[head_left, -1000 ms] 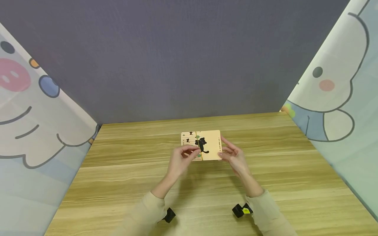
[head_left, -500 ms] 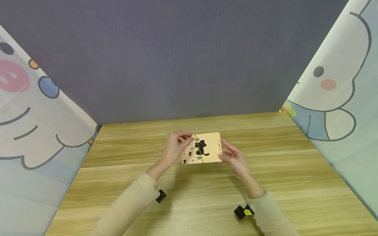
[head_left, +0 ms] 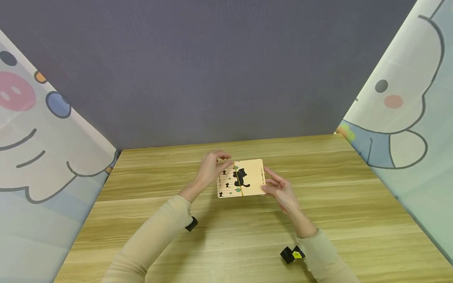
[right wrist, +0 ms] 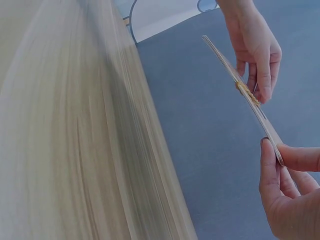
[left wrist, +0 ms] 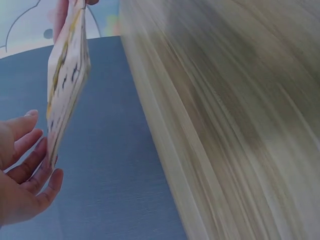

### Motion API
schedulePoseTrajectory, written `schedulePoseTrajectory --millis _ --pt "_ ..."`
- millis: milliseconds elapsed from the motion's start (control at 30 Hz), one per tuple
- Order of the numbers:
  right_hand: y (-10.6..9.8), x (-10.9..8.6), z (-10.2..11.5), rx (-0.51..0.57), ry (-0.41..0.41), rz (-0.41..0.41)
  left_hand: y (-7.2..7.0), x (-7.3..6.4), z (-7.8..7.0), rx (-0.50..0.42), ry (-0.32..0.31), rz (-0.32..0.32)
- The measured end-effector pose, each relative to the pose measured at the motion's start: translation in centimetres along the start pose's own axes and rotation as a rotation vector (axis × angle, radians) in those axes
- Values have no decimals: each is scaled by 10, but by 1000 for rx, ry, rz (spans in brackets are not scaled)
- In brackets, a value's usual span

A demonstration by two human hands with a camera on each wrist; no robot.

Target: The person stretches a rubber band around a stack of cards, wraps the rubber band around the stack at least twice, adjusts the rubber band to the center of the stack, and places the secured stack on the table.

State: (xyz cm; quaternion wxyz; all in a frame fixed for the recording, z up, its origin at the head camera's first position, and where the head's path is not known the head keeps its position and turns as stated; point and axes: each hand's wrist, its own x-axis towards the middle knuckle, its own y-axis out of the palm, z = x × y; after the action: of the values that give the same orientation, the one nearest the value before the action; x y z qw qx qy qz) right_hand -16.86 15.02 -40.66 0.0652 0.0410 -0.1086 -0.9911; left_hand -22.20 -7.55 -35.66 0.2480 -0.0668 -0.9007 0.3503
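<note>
A thin, flat stack of cream cards (head_left: 254, 177) with a black cat print is held above the table. Its left half has stripes and small black figures, and a yellow band (right wrist: 244, 91) runs around its middle. My right hand (head_left: 281, 190) pinches the stack's right edge, thumb on the front and fingers behind. At the upper left edge is my left hand (head_left: 210, 169), its thumb near the band and apart from the fingers. In the left wrist view, the left fingers (left wrist: 37, 172) reach behind the stack's near end; whether they touch it I cannot tell.
Beneath both hands is a wood-grain table (head_left: 226, 243). A dark grey panel (head_left: 226, 70) stands along its far edge, with cartoon-printed curtains (head_left: 396, 137) on both sides. Black camera mounts (head_left: 288, 254) sit at the wrists.
My left hand has gone from the stack's lower middle up to its upper left edge, and its thumb and fingers have parted. My right hand keeps its pinch, almost still.
</note>
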Motion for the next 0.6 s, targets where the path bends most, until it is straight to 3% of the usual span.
schedulePoseTrajectory --millis 300,600 --pt "0 0 0 -6 1 1 6 -1 7 -121 -58 67" --pt "1 -2 -2 -4 7 13 8 -3 8 -215 -54 55"
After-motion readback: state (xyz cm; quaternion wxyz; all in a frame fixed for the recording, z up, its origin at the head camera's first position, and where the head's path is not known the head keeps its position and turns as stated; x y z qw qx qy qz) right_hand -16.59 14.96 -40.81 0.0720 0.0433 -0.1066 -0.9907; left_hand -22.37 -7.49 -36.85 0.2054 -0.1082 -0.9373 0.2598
